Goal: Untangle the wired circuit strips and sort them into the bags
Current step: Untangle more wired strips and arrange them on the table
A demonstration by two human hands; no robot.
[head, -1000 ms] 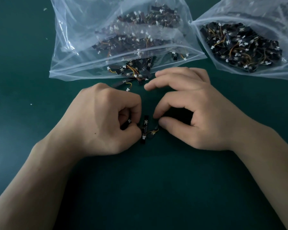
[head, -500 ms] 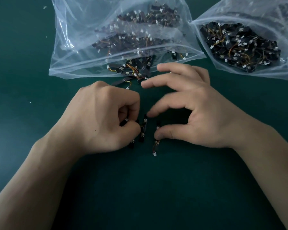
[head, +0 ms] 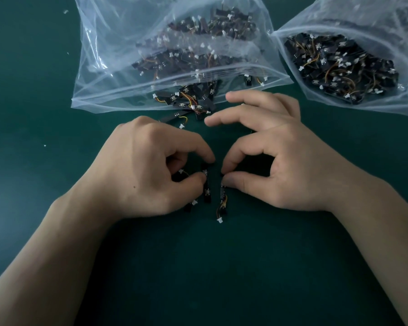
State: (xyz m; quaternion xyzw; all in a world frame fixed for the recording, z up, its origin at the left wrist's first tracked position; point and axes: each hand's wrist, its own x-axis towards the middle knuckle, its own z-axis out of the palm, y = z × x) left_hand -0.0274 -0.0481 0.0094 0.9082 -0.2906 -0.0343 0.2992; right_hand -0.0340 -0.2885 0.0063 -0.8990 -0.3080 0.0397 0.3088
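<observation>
Head view of 2 bare hands working on a dark green counter (head: 198, 267).

The left hand (head: 137, 170) rests knuckles-up, its fingers (head: 198, 151) curled inward. Thumb and index finger pinch the left strip (head: 206, 190), a short black circuit strip that lies roughly lengthwise toward the viewer. A white plug (head: 181, 171) and a thin wire show inside the curled palm. The tip of another strip (head: 188, 207) protrudes from under the heel of the thumb.

The right hand (head: 285, 165) pinches the upper end of the right strip (head: 222, 193) between thumb and index fingertip. The remaining 3 fingers (head: 245, 100) extend loosely toward the left. From this strip an orange and yellow wire runs down to a white connector (head: 220, 220) lying on the counter.

The 2 pinched strips lie just beside each other, nearly parallel, with a narrow gap between them.

The left bag (head: 108, 55), clear plastic, lies behind the hands with its mouth facing them and holds many black strips. A tangled cluster of strips (head: 191, 102) spills from that mouth onto the counter, near the right hand's extended fingertips.

The right bag (head: 339, 17), also clear, lies at upper right, apart from both hands, and holds a dense heap of strips with orange wires and white plugs.

A few white specks (head: 44, 145) dot the counter at left.
</observation>
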